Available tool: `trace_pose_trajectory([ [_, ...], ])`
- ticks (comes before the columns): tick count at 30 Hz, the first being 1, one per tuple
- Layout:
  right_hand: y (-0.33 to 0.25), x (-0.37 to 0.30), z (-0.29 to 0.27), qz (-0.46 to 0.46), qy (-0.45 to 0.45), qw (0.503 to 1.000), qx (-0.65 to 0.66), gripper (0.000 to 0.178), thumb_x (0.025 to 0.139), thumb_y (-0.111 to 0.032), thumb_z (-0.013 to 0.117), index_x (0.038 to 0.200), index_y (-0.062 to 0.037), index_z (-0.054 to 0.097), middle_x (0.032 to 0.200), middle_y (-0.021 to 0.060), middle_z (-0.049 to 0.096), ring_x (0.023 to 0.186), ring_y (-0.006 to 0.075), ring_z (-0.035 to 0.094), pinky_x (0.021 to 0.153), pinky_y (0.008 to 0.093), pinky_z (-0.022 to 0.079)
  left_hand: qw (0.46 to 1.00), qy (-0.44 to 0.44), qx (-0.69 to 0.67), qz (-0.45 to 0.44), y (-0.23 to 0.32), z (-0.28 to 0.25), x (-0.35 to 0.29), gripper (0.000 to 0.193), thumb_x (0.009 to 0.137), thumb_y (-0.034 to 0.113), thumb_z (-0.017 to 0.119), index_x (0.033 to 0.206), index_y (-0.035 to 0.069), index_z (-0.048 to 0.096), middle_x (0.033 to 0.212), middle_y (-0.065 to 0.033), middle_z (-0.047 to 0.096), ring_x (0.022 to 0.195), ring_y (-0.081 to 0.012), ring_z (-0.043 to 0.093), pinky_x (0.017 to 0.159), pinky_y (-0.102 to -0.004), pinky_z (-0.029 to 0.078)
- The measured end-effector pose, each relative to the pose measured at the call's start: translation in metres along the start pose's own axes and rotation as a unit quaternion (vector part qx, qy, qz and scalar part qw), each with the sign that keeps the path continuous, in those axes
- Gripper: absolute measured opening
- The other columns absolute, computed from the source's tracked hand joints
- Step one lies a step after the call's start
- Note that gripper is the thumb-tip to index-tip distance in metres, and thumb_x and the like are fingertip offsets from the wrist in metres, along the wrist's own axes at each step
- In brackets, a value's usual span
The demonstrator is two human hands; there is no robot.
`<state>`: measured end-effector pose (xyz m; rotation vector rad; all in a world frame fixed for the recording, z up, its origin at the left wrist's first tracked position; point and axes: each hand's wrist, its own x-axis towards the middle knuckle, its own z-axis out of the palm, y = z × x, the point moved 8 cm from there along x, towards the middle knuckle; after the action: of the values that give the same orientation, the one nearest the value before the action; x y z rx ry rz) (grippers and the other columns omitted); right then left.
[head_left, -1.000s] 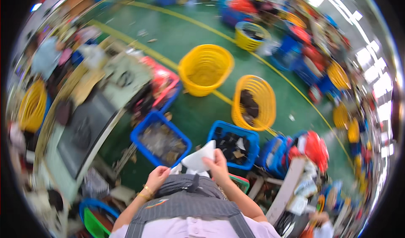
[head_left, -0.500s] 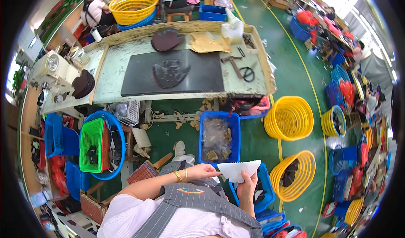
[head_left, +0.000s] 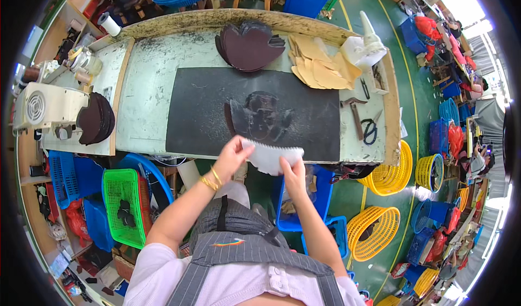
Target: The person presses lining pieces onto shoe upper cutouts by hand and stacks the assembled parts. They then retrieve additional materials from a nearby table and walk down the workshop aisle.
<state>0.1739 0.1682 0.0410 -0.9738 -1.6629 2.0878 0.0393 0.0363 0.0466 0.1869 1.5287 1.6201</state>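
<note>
My left hand [head_left: 234, 155] pinches one end of a thin white piece [head_left: 269, 156] with a toothed far edge. At its other end my right hand [head_left: 294, 177] grips it, so the piece is stretched between both hands above the table's near edge. Just beyond lies a black mat [head_left: 317, 124]. Dark, shiny flat cut pieces [head_left: 263, 116] with a curved outline rest on it, the lowest one partly covered. A stack of maroon cut pieces [head_left: 249, 48] sits behind the mat, beside overlapping tan sheets [head_left: 315, 67].
Scissors [head_left: 370, 132], a hammer [head_left: 356, 120] and a white plastic bottle [head_left: 361, 53] occupy the table's right end. A sewing machine [head_left: 40, 108] stands left, beside more dark cut pieces [head_left: 96, 118]. Below are a blue bin [head_left: 320, 194], a green basket [head_left: 122, 205] and yellow baskets [head_left: 374, 232].
I have come closer to the table. The white piece has moved forward and left, to the mat's near edge. My left hand has gone forward and now holds its left end.
</note>
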Motion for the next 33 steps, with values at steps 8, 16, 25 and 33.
trace_pose_trajectory([
  [8, 0.011, 0.095, 0.029, -0.128, 0.043, 0.948, -0.287, 0.019, 0.077, -0.014, 0.068, 0.088, -0.0001, 0.062, 0.077, 0.0091, 0.058, 0.06, 0.0171, 0.055, 0.055, 0.0294, 0.044, 0.955, 0.045, 0.288, 0.054, -0.017, -0.076, 0.104, 0.027, 0.077, 0.022, 0.072, 0.079, 0.001, 0.055, 0.068, -0.0071, 0.06, 0.061, -0.0162, 0.057, 0.059, -0.0295, 0.046],
  [16, 0.007, 0.086, 0.031, -0.105, 0.021, 0.949, -0.298, 0.016, 0.074, -0.011, 0.071, 0.082, 0.0012, 0.063, 0.076, 0.005, 0.054, 0.057, 0.0121, 0.052, 0.052, 0.0259, 0.042, 0.934, 0.085, 0.343, 0.058, -0.002, -0.068, 0.09, 0.026, 0.075, 0.022, 0.073, 0.079, 0.003, 0.056, 0.066, -0.0063, 0.058, 0.059, -0.0158, 0.054, 0.057, -0.0301, 0.045],
  [25, -0.002, 0.084, 0.033, -0.155, 0.019, 0.929, -0.336, 0.017, 0.073, -0.012, 0.069, 0.08, 0.0002, 0.061, 0.076, 0.0106, 0.053, 0.063, 0.0232, 0.055, 0.056, 0.0314, 0.044, 0.825, 0.117, 0.521, 0.187, 0.012, -0.039, 0.071, 0.025, 0.077, 0.022, 0.064, 0.088, 0.005, 0.05, 0.082, -0.0134, 0.056, 0.076, -0.0324, 0.059, 0.062, -0.0425, 0.048],
  [33, -0.011, 0.08, 0.023, -0.199, 0.06, 0.775, -0.596, 0.043, 0.075, -0.043, 0.066, 0.081, -0.0038, 0.048, 0.08, 0.0135, 0.055, 0.072, 0.03, 0.061, 0.056, 0.039, 0.05, 0.685, 0.22, 0.673, 0.171, 0.057, -0.017, 0.056, 0.048, 0.067, 0.033, 0.069, 0.104, 0.008, 0.051, 0.104, -0.0123, 0.051, 0.096, -0.0303, 0.052, 0.079, -0.0414, 0.043],
])
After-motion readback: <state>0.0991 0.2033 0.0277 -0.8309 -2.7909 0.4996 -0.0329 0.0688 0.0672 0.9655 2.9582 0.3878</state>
